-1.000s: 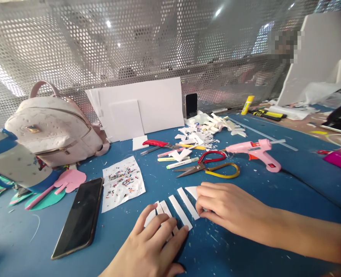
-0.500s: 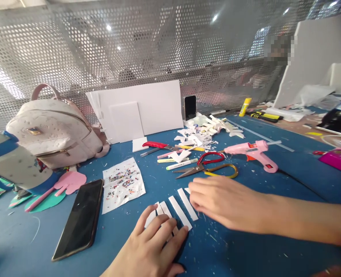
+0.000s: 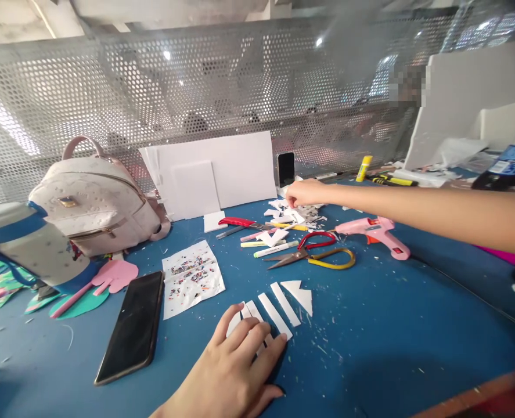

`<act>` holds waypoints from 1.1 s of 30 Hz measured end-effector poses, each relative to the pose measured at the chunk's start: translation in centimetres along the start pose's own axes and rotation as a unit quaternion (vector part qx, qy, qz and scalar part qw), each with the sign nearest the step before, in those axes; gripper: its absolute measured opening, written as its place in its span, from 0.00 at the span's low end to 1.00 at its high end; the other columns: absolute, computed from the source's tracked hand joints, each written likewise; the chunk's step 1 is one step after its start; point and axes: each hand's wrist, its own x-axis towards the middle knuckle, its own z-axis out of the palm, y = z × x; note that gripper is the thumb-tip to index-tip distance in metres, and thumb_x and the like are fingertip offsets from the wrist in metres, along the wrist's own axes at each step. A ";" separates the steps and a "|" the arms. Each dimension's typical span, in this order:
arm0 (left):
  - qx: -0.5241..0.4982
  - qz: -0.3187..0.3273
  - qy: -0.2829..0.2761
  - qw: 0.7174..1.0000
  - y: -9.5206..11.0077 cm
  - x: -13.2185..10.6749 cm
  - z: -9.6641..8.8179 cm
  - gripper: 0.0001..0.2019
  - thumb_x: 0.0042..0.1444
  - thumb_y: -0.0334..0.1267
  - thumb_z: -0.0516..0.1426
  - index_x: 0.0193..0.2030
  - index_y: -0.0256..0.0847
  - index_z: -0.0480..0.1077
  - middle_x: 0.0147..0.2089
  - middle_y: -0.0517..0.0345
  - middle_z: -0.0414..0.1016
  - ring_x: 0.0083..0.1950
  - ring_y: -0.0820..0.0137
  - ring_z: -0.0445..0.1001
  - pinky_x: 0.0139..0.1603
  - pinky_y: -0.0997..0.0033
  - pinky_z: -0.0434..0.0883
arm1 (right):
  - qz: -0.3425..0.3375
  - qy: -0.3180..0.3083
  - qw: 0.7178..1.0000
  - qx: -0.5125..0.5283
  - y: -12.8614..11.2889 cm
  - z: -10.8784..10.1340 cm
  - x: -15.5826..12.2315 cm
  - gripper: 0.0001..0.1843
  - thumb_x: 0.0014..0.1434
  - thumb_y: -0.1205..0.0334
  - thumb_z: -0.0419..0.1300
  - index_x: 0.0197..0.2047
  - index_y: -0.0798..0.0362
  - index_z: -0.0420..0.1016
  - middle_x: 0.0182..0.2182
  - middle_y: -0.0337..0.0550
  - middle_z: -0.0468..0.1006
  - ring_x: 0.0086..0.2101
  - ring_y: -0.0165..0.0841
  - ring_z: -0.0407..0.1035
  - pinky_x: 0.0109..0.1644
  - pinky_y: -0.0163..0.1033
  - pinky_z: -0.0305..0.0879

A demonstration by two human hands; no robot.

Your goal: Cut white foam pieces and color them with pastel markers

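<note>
My right hand (image 3: 303, 193) is now at the scrap pile (image 3: 298, 217), whether grasping anything I cannot tell; the notched piece (image 3: 299, 293) lies uncovered on the table (image 3: 370, 337) beside the strips (image 3: 275, 316), where only my spread, ungripping left hand (image 3: 235, 360) rests.

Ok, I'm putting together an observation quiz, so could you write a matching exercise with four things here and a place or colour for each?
1. Left hand
2. Right hand
3. Scissors
4. Glue gun

A. pink
B. at the scraps
C. partly red, partly yellow
D. on white strips

Pairs: 1-D; 2-B; 3-C; 4-A
</note>
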 end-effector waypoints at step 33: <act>-0.027 -0.230 -0.001 0.973 -1.3 -1.0 -1.0 0.48 0.54 0.60 0.62 0.73 0.42 0.44 0.60 0.44 0.69 0.58 0.51 0.70 0.59 0.46 0.67 | -0.295 0.063 0.920 0.249 -10.9 5.6 -15.8 0.49 0.53 0.44 0.68 0.71 0.51 0.54 0.66 0.56 0.60 0.66 0.51 0.54 0.67 0.57 0.56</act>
